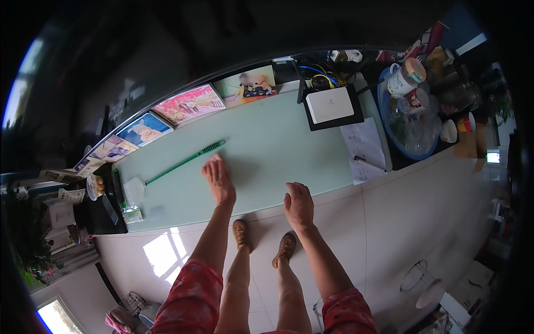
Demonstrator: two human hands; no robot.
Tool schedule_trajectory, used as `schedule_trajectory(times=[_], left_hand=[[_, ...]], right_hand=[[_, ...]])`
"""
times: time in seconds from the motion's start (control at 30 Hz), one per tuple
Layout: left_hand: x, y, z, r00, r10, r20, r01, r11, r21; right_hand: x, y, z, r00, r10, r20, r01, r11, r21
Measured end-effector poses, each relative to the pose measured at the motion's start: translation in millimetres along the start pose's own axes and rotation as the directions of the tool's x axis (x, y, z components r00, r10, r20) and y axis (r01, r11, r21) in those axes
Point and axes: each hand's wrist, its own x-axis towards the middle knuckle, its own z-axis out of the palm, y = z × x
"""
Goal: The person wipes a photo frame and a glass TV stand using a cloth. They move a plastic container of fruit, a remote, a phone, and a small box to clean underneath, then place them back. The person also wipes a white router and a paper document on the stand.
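Note:
My left hand (218,178) hovers over the pale green glass tabletop (267,142) with loosely bent fingers and nothing visible in it. Just beyond its fingertips is the ridged green handle of a fly swatter (179,166). The swatter lies slantwise, its pale head to the left. Above the table's front edge is my right hand (299,205), half curled, thumb apart from the fingers, with nothing seen in it. To its right, a sheet of paper (362,140) with handwriting bears a pen (369,163).
Photo prints (190,104) line the back edge. A white router-like box (329,105) sits on a black device, near cables (321,77). At right, a blue basin (434,151) holds a mug (399,85) and cups. A phone (110,209) and plastic tub (95,186) are at left.

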Motion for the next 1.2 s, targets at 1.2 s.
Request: schedule_trajectory(times=[1.2], left_hand=[[75.8, -59.3, -21.0, 0.984, -0.176, 0.012, 0.167, 0.909, -0.383]], right_hand=[[313.0, -133.3, 131.9, 0.986, -0.038, -0.161, 0.127, 0.797, 0.591]])
